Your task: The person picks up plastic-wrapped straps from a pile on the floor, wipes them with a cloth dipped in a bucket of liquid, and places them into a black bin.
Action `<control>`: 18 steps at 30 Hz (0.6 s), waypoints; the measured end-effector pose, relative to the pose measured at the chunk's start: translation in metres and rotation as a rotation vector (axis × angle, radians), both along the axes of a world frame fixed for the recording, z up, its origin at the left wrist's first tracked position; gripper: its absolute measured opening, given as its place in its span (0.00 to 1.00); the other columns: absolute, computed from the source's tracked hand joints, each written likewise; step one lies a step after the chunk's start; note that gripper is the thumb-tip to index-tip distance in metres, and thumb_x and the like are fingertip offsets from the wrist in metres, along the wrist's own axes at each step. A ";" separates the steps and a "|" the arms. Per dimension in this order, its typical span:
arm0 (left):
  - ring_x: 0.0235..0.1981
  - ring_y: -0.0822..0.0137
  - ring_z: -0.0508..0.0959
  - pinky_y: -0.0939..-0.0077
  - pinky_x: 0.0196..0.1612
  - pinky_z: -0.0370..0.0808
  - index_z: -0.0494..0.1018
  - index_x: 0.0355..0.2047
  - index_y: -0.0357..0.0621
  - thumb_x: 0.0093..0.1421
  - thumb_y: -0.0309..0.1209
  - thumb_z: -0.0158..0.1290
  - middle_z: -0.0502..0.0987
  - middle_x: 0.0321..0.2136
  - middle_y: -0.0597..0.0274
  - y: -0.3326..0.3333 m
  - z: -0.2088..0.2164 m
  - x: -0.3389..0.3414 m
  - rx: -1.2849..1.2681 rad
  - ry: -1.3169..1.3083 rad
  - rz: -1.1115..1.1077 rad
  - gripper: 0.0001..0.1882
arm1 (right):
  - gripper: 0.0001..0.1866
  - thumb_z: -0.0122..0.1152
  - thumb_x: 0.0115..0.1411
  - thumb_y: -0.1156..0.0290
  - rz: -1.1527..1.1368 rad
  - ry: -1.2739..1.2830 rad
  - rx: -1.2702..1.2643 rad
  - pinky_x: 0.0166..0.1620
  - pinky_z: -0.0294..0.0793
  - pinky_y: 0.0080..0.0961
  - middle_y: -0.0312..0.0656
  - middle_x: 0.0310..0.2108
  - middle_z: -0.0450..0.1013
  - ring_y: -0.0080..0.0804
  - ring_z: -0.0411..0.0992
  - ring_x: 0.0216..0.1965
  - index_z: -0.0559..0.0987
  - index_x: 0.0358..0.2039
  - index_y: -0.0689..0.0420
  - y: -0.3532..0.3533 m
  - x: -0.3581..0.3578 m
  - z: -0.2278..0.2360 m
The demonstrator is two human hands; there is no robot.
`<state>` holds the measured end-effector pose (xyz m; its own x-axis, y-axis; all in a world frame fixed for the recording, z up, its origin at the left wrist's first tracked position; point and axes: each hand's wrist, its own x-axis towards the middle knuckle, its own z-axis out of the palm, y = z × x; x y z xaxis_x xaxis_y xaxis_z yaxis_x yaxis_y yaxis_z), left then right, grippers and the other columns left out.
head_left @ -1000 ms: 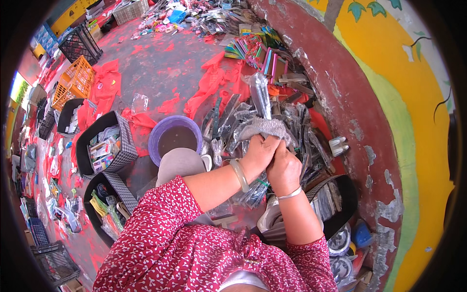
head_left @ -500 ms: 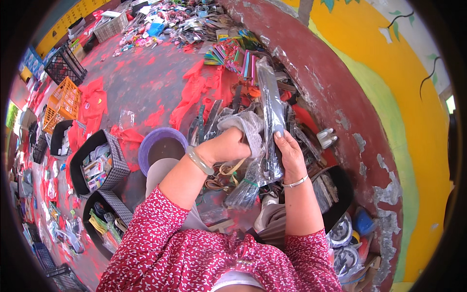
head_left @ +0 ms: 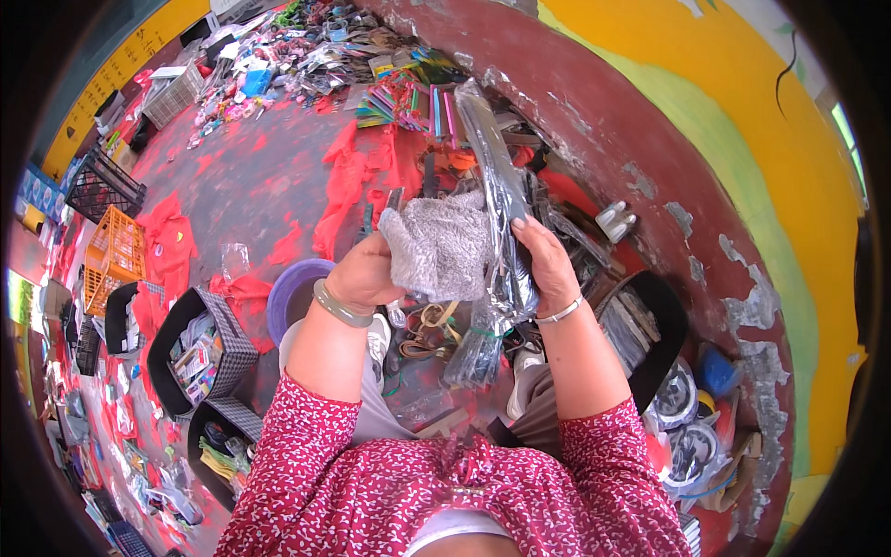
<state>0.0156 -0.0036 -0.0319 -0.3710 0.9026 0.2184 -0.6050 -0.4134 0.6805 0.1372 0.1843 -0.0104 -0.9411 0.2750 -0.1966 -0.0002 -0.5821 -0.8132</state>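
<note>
My left hand (head_left: 362, 271) grips the left side of a fluffy grey cloth (head_left: 436, 243), its fingertips hidden behind it. The cloth hangs spread before me, its right edge against a long dark packet in clear, shiny plastic (head_left: 494, 162). My right hand (head_left: 549, 267) is wrapped round the packet's right side, thumb on the front. The packet slants up and away, and its crumpled lower end bears a green tie (head_left: 484, 332). What exactly lies inside the plastic I cannot make out. Coiled tan and brown straps (head_left: 429, 336) lie below the cloth.
To the left stand a purple bucket (head_left: 277, 311) and a checked bin of packaged goods (head_left: 228, 343). A black bin (head_left: 670, 320) sits by my right forearm. The peeling red wall (head_left: 640, 139) runs along the right. Coloured sticks (head_left: 444, 113) and piled goods lie beyond the packet.
My left hand has drawn back to the left, and the cloth, bunched around it before, now hangs spread out. My right hand keeps hold of the packet. The whole view has shifted slightly.
</note>
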 end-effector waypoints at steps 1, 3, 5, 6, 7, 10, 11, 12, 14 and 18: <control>0.50 0.60 0.70 0.63 0.55 0.65 0.63 0.52 0.36 0.60 0.41 0.45 0.69 0.50 0.52 0.004 -0.003 0.000 -0.003 0.010 0.026 0.25 | 0.12 0.49 0.60 0.68 -0.002 -0.001 0.022 0.24 0.70 0.17 0.34 0.23 0.71 0.21 0.70 0.20 0.72 0.41 0.60 0.002 0.001 0.000; 0.49 0.62 0.71 0.65 0.54 0.65 0.64 0.50 0.36 0.59 0.35 0.46 0.70 0.48 0.54 0.010 -0.004 -0.005 -0.024 0.168 0.122 0.21 | 0.13 0.49 0.59 0.69 0.024 0.019 0.042 0.24 0.70 0.17 0.34 0.23 0.71 0.21 0.70 0.20 0.71 0.43 0.60 0.006 0.005 -0.002; 0.48 0.66 0.71 0.70 0.51 0.67 0.65 0.49 0.36 0.58 0.24 0.47 0.71 0.46 0.56 0.003 0.004 -0.013 -0.072 0.470 0.280 0.17 | 0.14 0.49 0.59 0.70 0.069 0.063 0.008 0.26 0.71 0.18 0.36 0.26 0.73 0.22 0.71 0.22 0.71 0.45 0.61 0.005 0.005 -0.003; 0.46 0.67 0.71 0.71 0.51 0.68 0.66 0.47 0.37 0.57 0.25 0.47 0.72 0.44 0.57 0.005 0.007 -0.008 -0.044 0.377 0.346 0.16 | 0.15 0.50 0.59 0.70 0.068 0.066 -0.012 0.28 0.72 0.18 0.36 0.27 0.73 0.22 0.72 0.24 0.70 0.45 0.61 0.004 0.005 -0.002; 0.45 0.67 0.72 0.73 0.50 0.68 0.68 0.45 0.39 0.57 0.27 0.48 0.73 0.42 0.58 0.006 0.009 0.000 -0.021 0.282 0.421 0.14 | 0.15 0.50 0.59 0.70 0.077 0.069 -0.036 0.29 0.72 0.18 0.37 0.29 0.73 0.23 0.72 0.25 0.70 0.46 0.61 -0.001 0.003 -0.002; 0.39 0.67 0.74 0.73 0.43 0.71 0.70 0.39 0.40 0.54 0.30 0.50 0.74 0.37 0.58 0.024 0.022 0.005 -0.220 0.720 0.667 0.13 | 0.19 0.53 0.58 0.71 0.090 0.158 0.052 0.39 0.72 0.19 0.38 0.37 0.73 0.23 0.72 0.34 0.67 0.49 0.63 -0.003 0.005 -0.001; 0.37 0.67 0.74 0.73 0.40 0.72 0.71 0.38 0.40 0.52 0.31 0.51 0.74 0.35 0.57 0.031 0.030 0.003 -0.337 0.990 0.751 0.13 | 0.20 0.54 0.58 0.72 0.066 0.187 0.126 0.41 0.71 0.20 0.37 0.38 0.72 0.23 0.71 0.37 0.67 0.50 0.63 -0.004 0.002 -0.006; 0.35 0.67 0.75 0.72 0.38 0.73 0.71 0.36 0.40 0.51 0.32 0.52 0.75 0.34 0.56 0.037 0.034 0.003 -0.457 1.262 0.828 0.13 | 0.20 0.55 0.58 0.72 0.042 0.217 0.200 0.44 0.70 0.20 0.37 0.40 0.71 0.22 0.70 0.39 0.66 0.51 0.63 -0.004 0.001 -0.009; 0.34 0.66 0.75 0.74 0.37 0.74 0.70 0.37 0.39 0.55 0.31 0.48 0.75 0.33 0.57 0.042 0.027 0.008 -0.324 0.933 0.603 0.11 | 0.20 0.54 0.59 0.74 0.069 0.247 0.262 0.50 0.63 0.19 0.35 0.44 0.68 0.20 0.64 0.45 0.65 0.51 0.64 -0.011 -0.001 -0.007; 0.34 0.67 0.76 0.76 0.37 0.75 0.68 0.41 0.38 0.61 0.30 0.40 0.75 0.33 0.57 0.047 -0.003 0.000 -0.033 -0.178 0.227 0.12 | 0.21 0.55 0.57 0.77 0.054 0.264 0.376 0.49 0.63 0.18 0.35 0.43 0.68 0.19 0.65 0.44 0.64 0.51 0.64 -0.018 -0.005 -0.016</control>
<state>0.0151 0.0433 -0.0351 -0.5943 0.7975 0.1037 -0.6108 -0.5315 0.5869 0.1319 0.1661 -0.0261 -0.9606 0.2302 0.1557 -0.2134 -0.2521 -0.9439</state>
